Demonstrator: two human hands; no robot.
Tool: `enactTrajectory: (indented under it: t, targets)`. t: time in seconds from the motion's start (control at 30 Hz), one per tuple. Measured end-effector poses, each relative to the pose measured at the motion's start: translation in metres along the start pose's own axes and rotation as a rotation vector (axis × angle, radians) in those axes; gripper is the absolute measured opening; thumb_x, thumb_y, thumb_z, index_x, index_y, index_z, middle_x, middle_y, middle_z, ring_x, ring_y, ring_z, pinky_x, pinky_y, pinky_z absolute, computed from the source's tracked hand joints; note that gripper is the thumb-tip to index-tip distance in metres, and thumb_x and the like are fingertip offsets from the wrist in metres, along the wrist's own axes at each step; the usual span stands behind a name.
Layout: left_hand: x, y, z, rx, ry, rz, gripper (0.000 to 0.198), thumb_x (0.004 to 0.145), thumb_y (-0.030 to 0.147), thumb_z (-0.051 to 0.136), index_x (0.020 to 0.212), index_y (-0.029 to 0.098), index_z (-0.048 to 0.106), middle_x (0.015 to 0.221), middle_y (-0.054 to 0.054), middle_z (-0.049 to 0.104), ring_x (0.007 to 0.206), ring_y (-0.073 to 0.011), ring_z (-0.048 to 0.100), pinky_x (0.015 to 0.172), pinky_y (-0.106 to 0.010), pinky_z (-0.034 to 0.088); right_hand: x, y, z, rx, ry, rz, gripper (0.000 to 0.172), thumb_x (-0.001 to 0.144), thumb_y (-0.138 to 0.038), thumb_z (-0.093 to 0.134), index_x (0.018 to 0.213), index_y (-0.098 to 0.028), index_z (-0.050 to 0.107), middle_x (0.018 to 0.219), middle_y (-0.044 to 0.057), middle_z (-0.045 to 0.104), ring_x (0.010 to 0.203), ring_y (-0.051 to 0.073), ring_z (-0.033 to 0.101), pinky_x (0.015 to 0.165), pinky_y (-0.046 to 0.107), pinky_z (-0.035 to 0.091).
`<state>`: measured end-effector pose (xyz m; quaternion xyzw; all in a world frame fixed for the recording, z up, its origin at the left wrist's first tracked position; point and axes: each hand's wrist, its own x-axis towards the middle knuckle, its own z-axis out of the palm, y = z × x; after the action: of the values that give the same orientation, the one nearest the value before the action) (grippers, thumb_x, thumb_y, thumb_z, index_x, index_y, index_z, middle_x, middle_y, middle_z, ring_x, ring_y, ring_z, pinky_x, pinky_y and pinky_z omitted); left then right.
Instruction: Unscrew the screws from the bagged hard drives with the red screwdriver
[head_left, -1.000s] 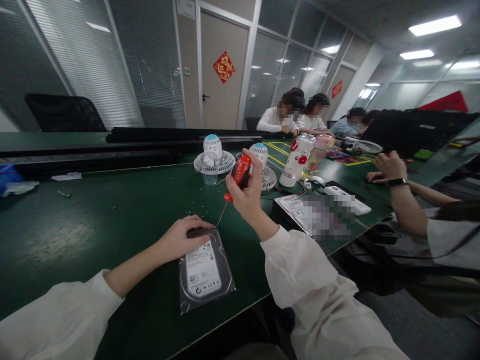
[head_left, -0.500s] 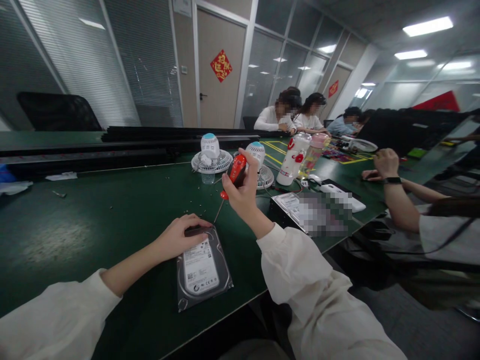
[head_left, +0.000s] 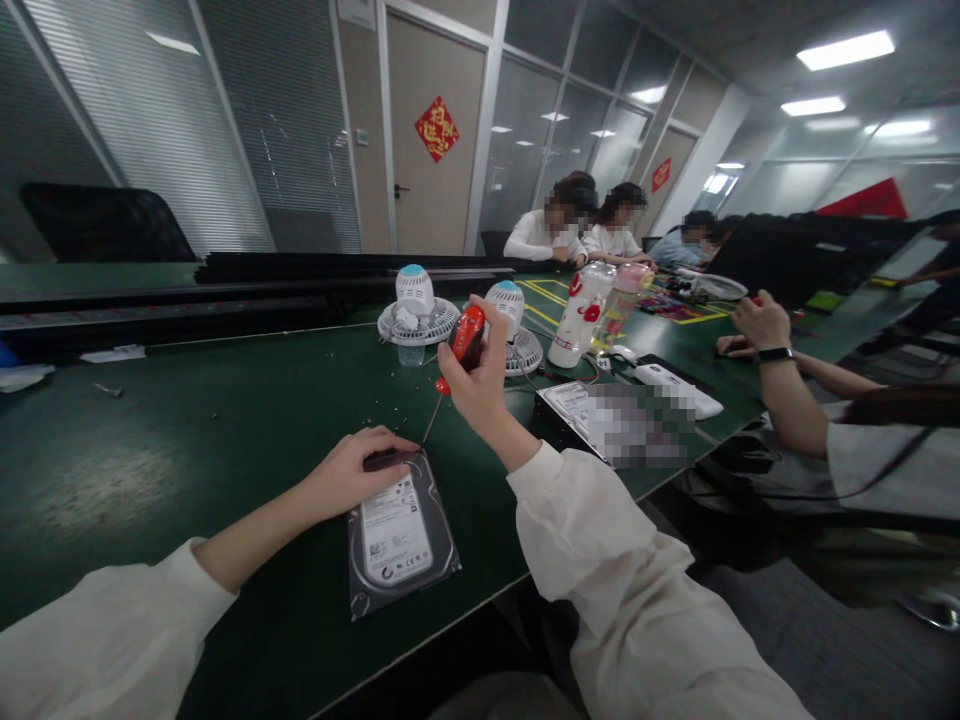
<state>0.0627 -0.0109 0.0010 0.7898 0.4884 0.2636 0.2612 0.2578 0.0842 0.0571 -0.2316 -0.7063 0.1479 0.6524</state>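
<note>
A hard drive with a white label lies flat on the green table. My left hand grips its far end, the thumb on top and the fingers along the far edge. In my right hand is a screwdriver with a red and black handle, held tilted. Its thin shaft runs down to the drive's far right corner, close by my left fingertips. Whether the tip sits in a screw is too small to tell. Several tiny screws are scattered on the table beyond the drive.
Two white fans stand beyond my hands. To the right are another hard drive, two bottles and a white device. A co-worker's hands are at the right; black bars line the far edge.
The whole view has shifted slightly. My hands keep their grips, and the screwdriver tip stays at the same corner of the drive.
</note>
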Motion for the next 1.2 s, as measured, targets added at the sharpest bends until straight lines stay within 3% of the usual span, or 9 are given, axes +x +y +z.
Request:
enactTrajectory:
  t: [0.23,0.43,0.57,0.73,0.87,1.07,1.2]
  targets:
    - [0.0,-0.002,0.001,0.004,0.008,0.01,0.043,0.094,0.051,0.058,0.124,0.025,0.074,0.115,-0.008,0.071,0.106,-0.0269,0.066,0.093,-0.041,0.052,0.012,-0.001,-0.006,0.012,-0.048,0.006,0.046,0.093,-0.053,0.062,0.125,-0.025,0.044,0.089,0.0,0.055,0.069,0.013,0.052,0.058,0.027,0.045]
    - [0.0,-0.002,0.001,0.002,-0.004,-0.014,0.043,0.094,0.051,0.058,0.125,0.026,0.073,0.118,-0.007,0.071,0.109,-0.0283,0.065,0.096,-0.044,0.051,0.027,-0.002,-0.024,-0.06,-0.179,-0.015,0.031,0.096,-0.042,0.058,0.119,-0.023,0.05,0.083,-0.002,0.057,0.065,0.011,0.052,0.06,0.026,0.044]
    - [-0.001,0.0,-0.001,0.01,-0.011,-0.013,0.044,0.094,0.053,0.058,0.125,0.026,0.073,0.118,-0.007,0.071,0.108,-0.0287,0.066,0.095,-0.044,0.052,0.036,-0.014,-0.03,-0.158,-0.28,-0.053,0.025,0.097,-0.036,0.052,0.118,-0.021,0.054,0.079,-0.002,0.057,0.062,0.011,0.05,0.06,0.026,0.038]
    - [-0.001,0.001,-0.001,0.01,-0.013,-0.03,0.044,0.094,0.054,0.058,0.125,0.027,0.073,0.119,-0.007,0.071,0.11,-0.0288,0.066,0.095,-0.044,0.052,0.048,-0.034,-0.033,-0.268,-0.349,-0.102,0.022,0.096,-0.039,0.057,0.103,-0.018,0.059,0.065,-0.005,0.048,0.057,0.01,0.043,0.061,0.027,0.029]
    - [-0.002,-0.001,0.001,0.005,0.012,-0.074,0.048,0.091,0.056,0.062,0.127,0.025,0.071,0.119,-0.008,0.072,0.109,-0.0296,0.066,0.096,-0.046,0.052,0.051,-0.042,-0.034,-0.259,-0.445,-0.164,0.021,0.098,-0.028,0.051,0.112,-0.016,0.06,0.071,-0.004,0.055,0.061,0.009,0.05,0.066,0.026,0.034]
    - [-0.001,0.0,0.0,0.015,-0.008,-0.071,0.046,0.092,0.057,0.06,0.122,0.023,0.072,0.116,-0.008,0.072,0.107,-0.0295,0.066,0.095,-0.046,0.051,0.059,-0.047,-0.033,-0.483,-0.48,-0.169,0.035,0.098,-0.053,0.056,0.101,-0.018,0.06,0.066,-0.003,0.05,0.059,0.011,0.044,0.062,0.027,0.026]
    - [-0.001,0.0,-0.001,0.033,-0.018,-0.063,0.043,0.093,0.055,0.059,0.12,0.025,0.073,0.115,-0.007,0.073,0.106,-0.0288,0.066,0.095,-0.046,0.051,0.07,-0.054,-0.034,-0.497,-0.635,-0.204,0.021,0.098,-0.038,0.055,0.096,-0.018,0.061,0.069,-0.001,0.053,0.061,0.012,0.042,0.063,0.029,0.026]
